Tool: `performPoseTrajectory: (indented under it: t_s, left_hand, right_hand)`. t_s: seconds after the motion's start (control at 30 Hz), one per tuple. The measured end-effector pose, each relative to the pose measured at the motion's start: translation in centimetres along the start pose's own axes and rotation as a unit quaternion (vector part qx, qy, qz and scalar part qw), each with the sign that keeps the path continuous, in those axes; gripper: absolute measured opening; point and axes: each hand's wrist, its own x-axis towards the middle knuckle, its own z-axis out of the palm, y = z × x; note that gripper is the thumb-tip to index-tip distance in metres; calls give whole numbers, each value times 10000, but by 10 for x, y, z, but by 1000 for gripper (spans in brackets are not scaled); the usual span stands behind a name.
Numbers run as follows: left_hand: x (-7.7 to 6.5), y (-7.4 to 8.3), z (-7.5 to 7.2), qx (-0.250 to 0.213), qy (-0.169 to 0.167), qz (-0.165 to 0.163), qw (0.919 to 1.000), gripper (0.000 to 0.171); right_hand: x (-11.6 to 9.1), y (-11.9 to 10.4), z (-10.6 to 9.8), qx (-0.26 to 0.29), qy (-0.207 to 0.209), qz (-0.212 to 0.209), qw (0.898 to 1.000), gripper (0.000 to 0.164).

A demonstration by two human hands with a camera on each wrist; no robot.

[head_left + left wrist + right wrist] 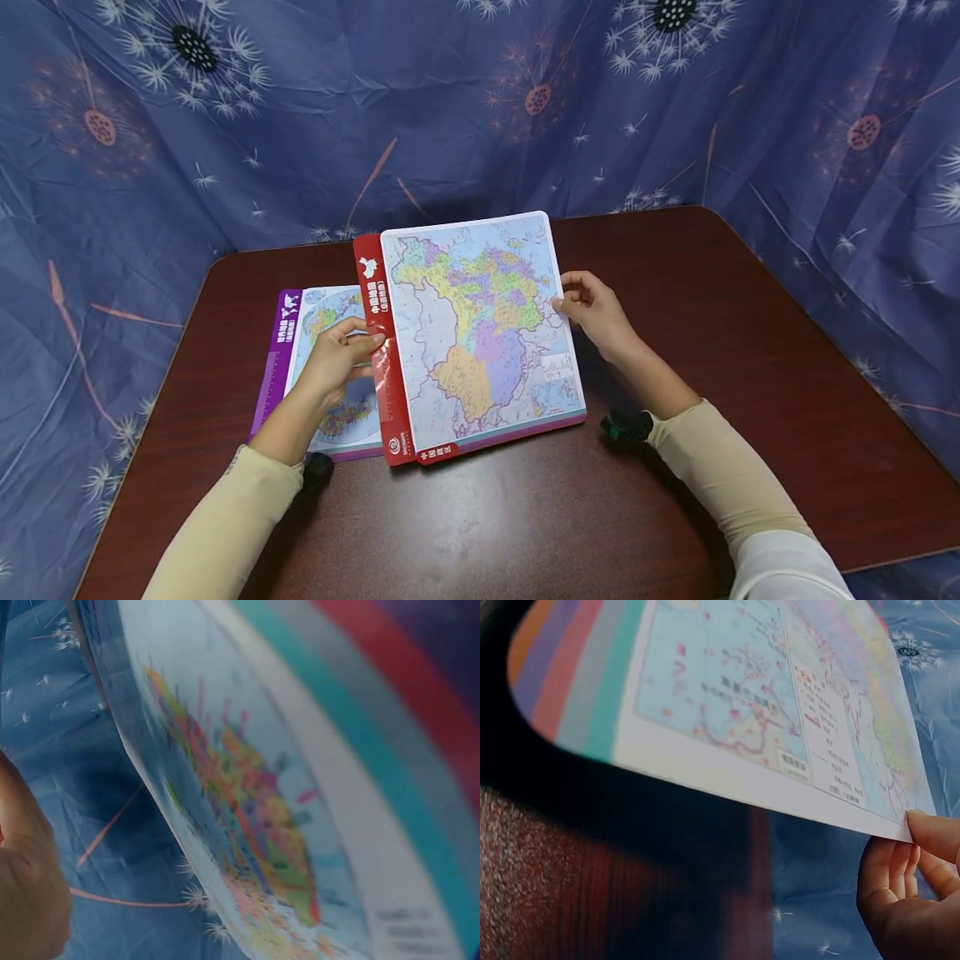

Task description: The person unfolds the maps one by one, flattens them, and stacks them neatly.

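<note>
A map sheet with a red side strip (pixel 480 333) is held up between both hands, tilted toward the head camera. My left hand (pixel 333 362) pinches its red left edge, thumb in front. On the opposite side, my right hand (pixel 596 312) pinches the white right edge between thumb and fingers; the right wrist view shows this hand (pixel 915 892) at the sheet's border. A second map with a purple strip (pixel 272 367) lies on the table, partly covered by the raised sheet and left hand. The left wrist view shows a blurred map face (pixel 232 810) close up.
The dark reddish-brown table (pixel 750 375) has rounded back corners. A blue curtain with dandelion prints (pixel 420 108) hangs behind and around it. Black wrist devices (pixel 628 427) sit at both cuffs.
</note>
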Motion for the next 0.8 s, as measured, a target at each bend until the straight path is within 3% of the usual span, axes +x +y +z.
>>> performPoseTrajectory:
  t_s: [0.23,0.5,0.8]
  left_hand:
    - [-2,0,-2,-558,-71,59,9984,10]
    - [-2,2,-3,-849,-185,359,9956,16]
    - [-5,6,-11,-957,-122,404,9945,15]
  right_hand:
    - [-1,-1,0,116,37,-138,9998,39]
    - [-3,-8,-1,213,153,-379,9989,38]
    - [-6,-22,-9,480,187,-555,9971,35]
